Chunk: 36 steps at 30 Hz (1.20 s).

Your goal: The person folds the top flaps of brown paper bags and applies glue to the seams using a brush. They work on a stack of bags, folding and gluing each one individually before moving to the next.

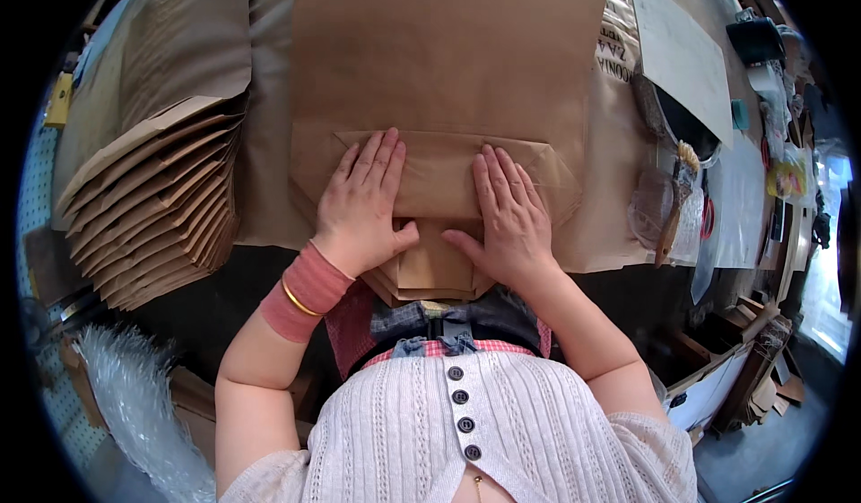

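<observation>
A large brown paper bag (439,64) lies flat in front of me, its folded bottom end nearest my body. My left hand (363,203) presses flat on the left part of the fold, fingers stretched out and thumb toward the middle. On the right part, my right hand (508,212) lies the same way, palm down. Between my thumbs the folded bottom panel (437,173) shows, its corners creased at an angle. Below it, another folded brown paper end (436,270) sticks out past the table edge toward my lap. Neither hand grips anything.
To the left stands a thick stack of folded brown paper bags (161,207). On the right are a paste-smeared brush (677,203), red-handled scissors (707,221), a dark container (682,122) and a pale board (686,50). Clear plastic strands (134,404) hang at lower left.
</observation>
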Each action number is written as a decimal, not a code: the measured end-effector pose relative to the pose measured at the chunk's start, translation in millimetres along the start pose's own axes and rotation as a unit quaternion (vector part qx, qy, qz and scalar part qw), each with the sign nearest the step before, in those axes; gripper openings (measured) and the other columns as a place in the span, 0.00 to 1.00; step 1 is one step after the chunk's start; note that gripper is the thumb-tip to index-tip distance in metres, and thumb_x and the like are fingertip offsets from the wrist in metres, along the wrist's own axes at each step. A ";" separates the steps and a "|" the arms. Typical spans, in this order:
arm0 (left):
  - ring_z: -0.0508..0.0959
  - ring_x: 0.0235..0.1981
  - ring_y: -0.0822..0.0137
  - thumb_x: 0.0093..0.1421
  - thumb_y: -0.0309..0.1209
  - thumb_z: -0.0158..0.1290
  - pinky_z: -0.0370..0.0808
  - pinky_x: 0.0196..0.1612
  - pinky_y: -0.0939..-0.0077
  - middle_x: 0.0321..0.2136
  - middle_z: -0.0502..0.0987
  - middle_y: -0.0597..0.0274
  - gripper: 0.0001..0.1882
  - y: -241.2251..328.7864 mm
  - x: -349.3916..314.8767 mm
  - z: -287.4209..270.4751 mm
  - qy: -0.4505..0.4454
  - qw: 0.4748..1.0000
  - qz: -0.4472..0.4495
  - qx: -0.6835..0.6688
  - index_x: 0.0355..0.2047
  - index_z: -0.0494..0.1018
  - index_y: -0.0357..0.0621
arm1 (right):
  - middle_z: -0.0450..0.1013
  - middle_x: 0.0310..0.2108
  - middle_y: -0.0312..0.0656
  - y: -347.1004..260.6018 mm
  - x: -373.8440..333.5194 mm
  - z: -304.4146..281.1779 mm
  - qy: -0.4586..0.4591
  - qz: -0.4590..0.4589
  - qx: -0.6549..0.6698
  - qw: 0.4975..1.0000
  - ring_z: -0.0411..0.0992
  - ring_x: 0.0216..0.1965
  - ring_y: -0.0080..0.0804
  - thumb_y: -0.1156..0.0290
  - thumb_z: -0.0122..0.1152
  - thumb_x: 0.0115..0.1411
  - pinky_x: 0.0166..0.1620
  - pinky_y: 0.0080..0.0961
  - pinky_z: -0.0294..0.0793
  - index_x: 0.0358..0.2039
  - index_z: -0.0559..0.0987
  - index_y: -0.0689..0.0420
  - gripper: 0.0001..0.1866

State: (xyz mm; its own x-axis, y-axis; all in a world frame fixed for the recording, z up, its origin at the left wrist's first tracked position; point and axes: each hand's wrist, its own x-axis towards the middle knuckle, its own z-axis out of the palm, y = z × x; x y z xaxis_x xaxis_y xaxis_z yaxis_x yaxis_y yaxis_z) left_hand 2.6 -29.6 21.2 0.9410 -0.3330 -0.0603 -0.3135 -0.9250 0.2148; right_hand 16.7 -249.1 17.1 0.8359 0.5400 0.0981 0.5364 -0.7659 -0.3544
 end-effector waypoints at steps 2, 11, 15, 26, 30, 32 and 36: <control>0.53 0.68 0.53 0.43 0.46 0.59 0.49 0.69 0.58 0.66 0.55 0.47 0.51 7.8 5.4 2.4 0.013 0.999 -0.034 0.023 0.63 0.54 0.31 | 0.61 0.62 0.56 3.0 -2.7 -2.6 0.024 -0.001 0.011 1.000 0.58 0.64 0.49 0.50 0.68 0.49 0.66 0.40 0.55 0.61 0.62 0.68 0.47; 0.80 0.41 0.52 0.53 0.35 0.51 0.76 0.45 0.58 0.42 0.79 0.46 0.20 42.8 51.0 33.5 0.225 0.963 0.113 0.101 0.44 0.75 0.37 | 0.74 0.50 0.54 27.8 -15.7 -66.3 0.208 0.107 0.223 0.946 0.72 0.54 0.47 0.73 0.63 0.55 0.58 0.35 0.68 0.53 0.74 0.65 0.24; 0.78 0.27 0.58 0.46 0.38 0.54 0.73 0.32 0.64 0.22 0.78 0.56 0.12 13.4 59.1 -54.9 0.119 0.962 0.075 0.236 0.21 0.77 0.42 | 0.75 0.48 0.52 8.6 -8.3 -68.2 0.135 -0.038 0.174 0.975 0.73 0.52 0.48 0.75 0.62 0.53 0.59 0.41 0.67 0.50 0.76 0.62 0.22; 0.80 0.36 0.57 0.52 0.26 0.50 0.77 0.44 0.66 0.31 0.80 0.57 0.10 -248.7 -57.9 -233.9 0.274 0.873 0.078 0.397 0.34 0.78 0.42 | 0.78 0.41 0.48 6.8 -13.2 -51.4 0.104 -0.057 0.200 0.973 0.76 0.45 0.45 0.80 0.61 0.50 0.60 0.45 0.67 0.39 0.80 0.61 0.13; 0.79 0.42 0.54 0.52 0.19 0.47 0.75 0.47 0.64 0.38 0.80 0.52 0.18 -263.7 -89.2 -199.7 0.104 0.966 -0.073 0.226 0.43 0.78 0.45 | 0.79 0.40 0.48 0.7 -3.4 -48.1 0.104 -0.079 0.187 0.974 0.77 0.43 0.45 0.79 0.61 0.51 0.59 0.45 0.68 0.36 0.80 0.61 0.11; 0.78 0.41 0.51 0.49 0.16 0.48 0.75 0.46 0.62 0.37 0.80 0.52 0.21 -243.2 -89.1 -189.0 0.033 0.969 -0.114 0.215 0.42 0.78 0.46 | 0.79 0.39 0.48 -0.8 -1.7 -46.4 0.104 -0.081 0.181 0.975 0.77 0.43 0.44 0.79 0.61 0.51 0.58 0.45 0.68 0.35 0.79 0.61 0.10; 0.77 0.45 0.53 0.48 0.15 0.47 0.70 0.53 0.59 0.38 0.80 0.52 0.21 -249.5 -93.0 -191.1 0.006 0.966 -0.093 0.240 0.41 0.78 0.45 | 0.78 0.41 0.49 2.3 0.5 -39.9 0.101 -0.103 0.175 0.974 0.76 0.44 0.44 0.78 0.62 0.51 0.56 0.43 0.70 0.37 0.79 0.61 0.11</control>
State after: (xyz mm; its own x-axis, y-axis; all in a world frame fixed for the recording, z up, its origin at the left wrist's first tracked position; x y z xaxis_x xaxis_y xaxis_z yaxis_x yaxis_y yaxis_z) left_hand 17.6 267.1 159.5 0.9872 -0.1534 -0.0430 -0.1593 -0.9480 -0.2756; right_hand 23.0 -264.5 53.4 0.7399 0.5622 0.3694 0.6521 -0.4646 -0.5991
